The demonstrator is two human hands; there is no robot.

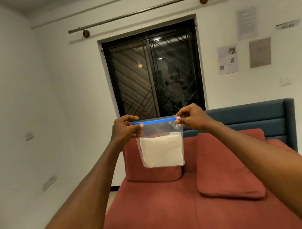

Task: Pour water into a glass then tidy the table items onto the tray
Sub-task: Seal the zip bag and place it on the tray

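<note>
Your two bare forearms reach up and forward from the bottom corners of the view, meeting at a clear zip bag [161, 146] held out at arm's length. Your left hand [124, 131] pinches the bag's top left corner, thumb and fingertips curled round the end of the blue zip strip [154, 121]. Your right hand [191, 117] pinches the top right corner, its fingertips closed on the small white slider [178, 118] at that end of the strip. Between your hands the strip runs level and the bag hangs straight down, upright, with a pale folded cloth or paper filling its lower part; which it is cannot be told. A small white label sits on the bag near its upper right.

Behind and below the bag stands a red sofa [152, 210] with a loose red cushion [227, 169] leaning on its right half and another cushion upright behind the bag. A blue-green bench back [254, 115] rises behind the sofa on the right. On the far wall are a dark barred window [154, 71] under a curtain rod [141, 12], and several paper sheets [228, 59] pinned to the right. No glass, water or tray shows in this view.
</note>
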